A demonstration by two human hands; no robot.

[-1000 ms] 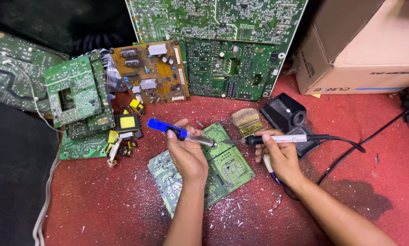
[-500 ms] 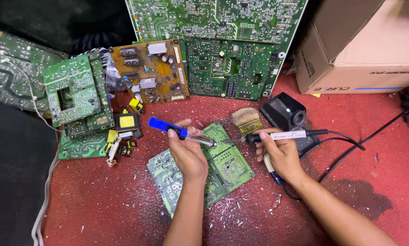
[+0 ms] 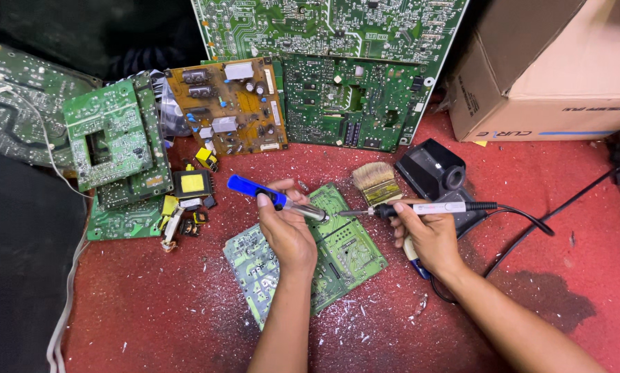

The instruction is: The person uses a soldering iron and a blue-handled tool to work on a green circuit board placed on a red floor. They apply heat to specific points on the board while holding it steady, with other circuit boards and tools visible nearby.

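Two tools meet over the small green circuit board [image 3: 337, 252], which lies flat on the red mat [image 3: 151, 311] between the hands. Left hand [image 3: 286, 231] grips a blue-handled desoldering pump [image 3: 272, 199], fingers wrapped round it, its metal tip on the board. Right hand [image 3: 427, 231] pinches a soldering iron [image 3: 420, 208], tip pointing left toward the pump's. Just behind lie a brush [image 3: 373, 181] and a black stand [image 3: 431, 169]; larger boards [image 3: 344, 97] and a cardboard box [image 3: 545, 76] sit beyond.
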